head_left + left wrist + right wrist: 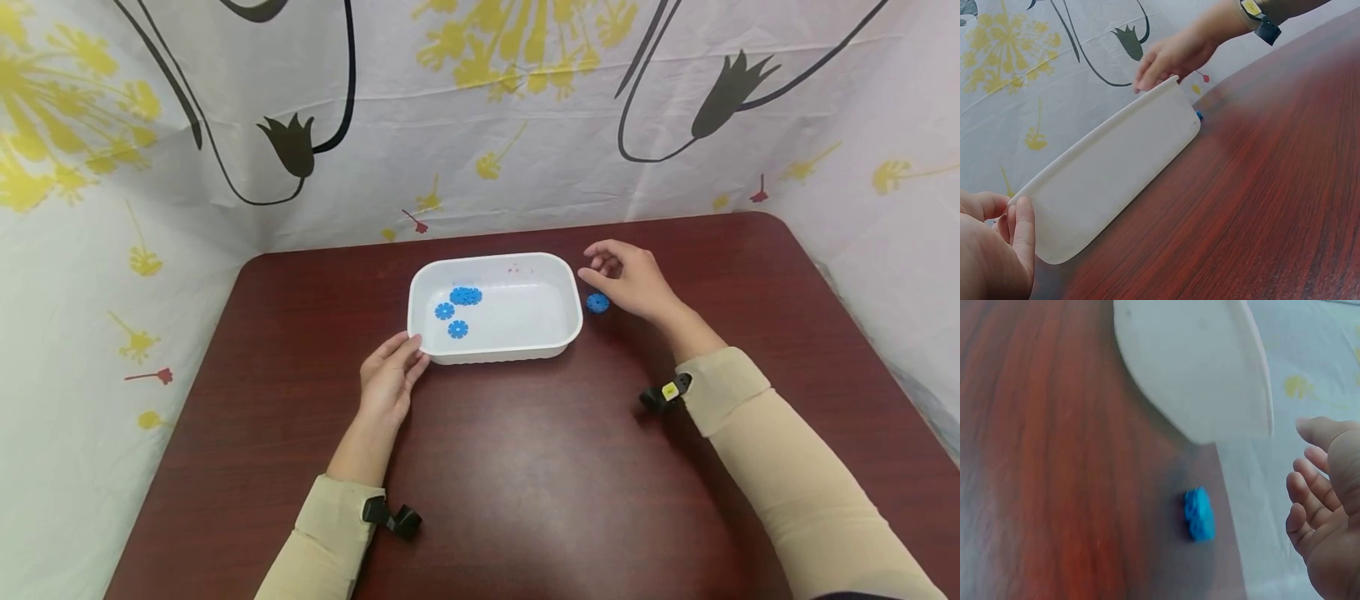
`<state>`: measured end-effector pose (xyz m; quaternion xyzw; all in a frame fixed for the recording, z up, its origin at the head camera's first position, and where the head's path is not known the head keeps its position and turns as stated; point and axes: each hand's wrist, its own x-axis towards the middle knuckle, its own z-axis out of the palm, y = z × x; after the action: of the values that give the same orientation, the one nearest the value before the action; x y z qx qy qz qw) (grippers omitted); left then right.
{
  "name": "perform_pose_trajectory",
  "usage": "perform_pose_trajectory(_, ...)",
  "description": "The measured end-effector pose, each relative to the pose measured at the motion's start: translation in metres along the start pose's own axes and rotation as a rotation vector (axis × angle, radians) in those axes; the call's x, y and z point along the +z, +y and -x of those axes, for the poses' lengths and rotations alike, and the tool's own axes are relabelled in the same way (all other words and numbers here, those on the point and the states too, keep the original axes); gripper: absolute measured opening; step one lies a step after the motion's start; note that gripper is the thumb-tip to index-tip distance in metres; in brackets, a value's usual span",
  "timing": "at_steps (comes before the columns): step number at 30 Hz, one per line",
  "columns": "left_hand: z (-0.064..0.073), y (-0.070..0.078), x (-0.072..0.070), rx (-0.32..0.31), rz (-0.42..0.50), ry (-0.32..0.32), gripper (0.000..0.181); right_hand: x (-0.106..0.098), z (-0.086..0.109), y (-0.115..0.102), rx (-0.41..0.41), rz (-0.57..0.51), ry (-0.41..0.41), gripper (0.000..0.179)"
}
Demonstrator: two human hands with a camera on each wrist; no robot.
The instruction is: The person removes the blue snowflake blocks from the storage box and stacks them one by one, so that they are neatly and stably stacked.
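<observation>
A white plastic tray (495, 357) with rounded corners stands on the table. Several blue notched discs (458, 329) lie in its left half, some overlapping. My left hand (388, 379) grips the tray's near left corner, thumb at the rim and fingers against the outer wall in the left wrist view. Just outside the tray's right end is a small stack of blue notched discs (597, 303), seen side-on as a thick blue block (1199, 514) in the right wrist view. Over and beside that stack hovers my right hand (630, 275), fingers loosely bent with nothing between them.
The dark red-brown wooden table (540, 467) reaches back to a patterned white cloth (450, 150) hanging behind and at both sides. A dark strap device (666, 393) sits at the right cuff, another (392, 517) at the left.
</observation>
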<state>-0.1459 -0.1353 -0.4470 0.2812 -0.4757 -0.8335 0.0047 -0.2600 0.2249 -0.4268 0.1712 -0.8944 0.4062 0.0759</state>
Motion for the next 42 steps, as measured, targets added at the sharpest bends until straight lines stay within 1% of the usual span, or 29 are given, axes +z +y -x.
perform_pose_trajectory(10,-0.001,-0.001,0.001,0.007,0.010,0.003,0.033,0.015,-0.013,-0.031,-0.064,-0.061,-0.021,0.027)
perform_pose_trajectory(15,0.001,0.000,0.001,0.003,0.003,0.006,0.034,0.025,-0.017,-0.041,-0.075,-0.053,-0.047,0.029)
perform_pose_trajectory(20,0.000,-0.001,0.001,0.005,-0.003,0.010,0.037,0.035,-0.021,-0.048,-0.111,-0.040,-0.071,0.029)
perform_pose_trajectory(28,0.000,0.000,0.001,0.007,-0.005,0.012,0.037,0.051,-0.024,-0.054,-0.148,-0.066,-0.120,0.031)
perform_pose_trajectory(35,0.001,0.000,0.001,0.000,-0.006,0.011,0.036,0.065,-0.025,-0.061,-0.172,-0.031,-0.190,0.033)
perform_pose_trajectory(42,-0.001,0.000,0.001,0.001,-0.001,0.014,0.033,0.075,-0.027,-0.070,-0.195,-0.009,-0.239,0.034)
